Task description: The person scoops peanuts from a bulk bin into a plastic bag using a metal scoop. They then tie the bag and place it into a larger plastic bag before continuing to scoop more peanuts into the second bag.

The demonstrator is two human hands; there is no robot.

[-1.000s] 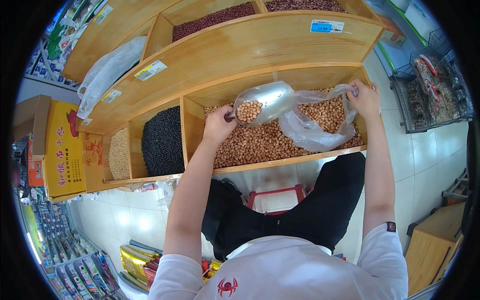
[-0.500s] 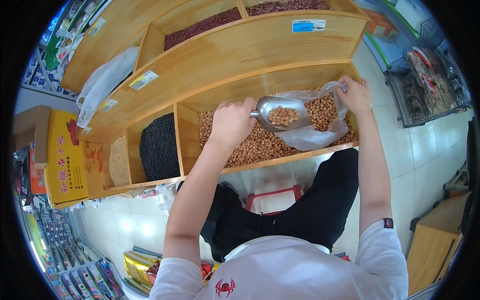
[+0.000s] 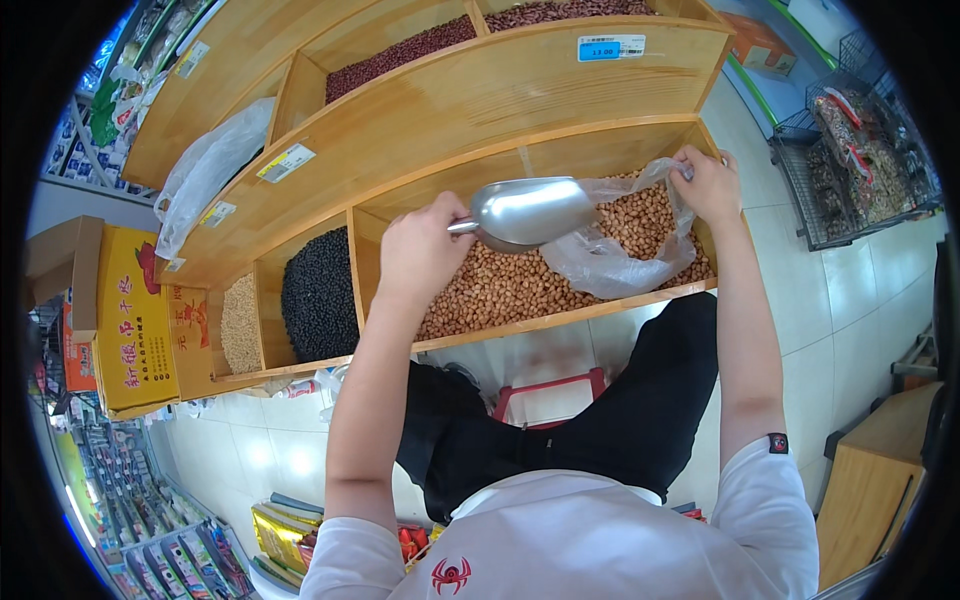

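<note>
My left hand (image 3: 422,245) is closed around the handle of a metal scoop (image 3: 535,210), held above the large compartment. The scoop is tilted, and none of the tan, chickpea-like pieces show on it. At the compartment's right end, my right hand (image 3: 712,185) pinches the rim of a clear plastic bag (image 3: 612,268). The bag lies with its mouth spread, and tan pieces (image 3: 640,222) show inside it. Loose tan pieces (image 3: 480,300) cover the compartment floor around and left of the bag.
Left of a wooden divider (image 3: 355,275) are black beans (image 3: 318,300) and pale grains (image 3: 240,325). Dark red beans (image 3: 400,58) fill an upper tier. A yellow carton (image 3: 135,315) stands at left. Wire baskets of packets (image 3: 860,160) are at right; a red-edged stool (image 3: 550,395) is below.
My left hand has drawn the scoop left and tipped it; the tan pieces that were in it no longer show. My right hand stays on the bag's rim.
</note>
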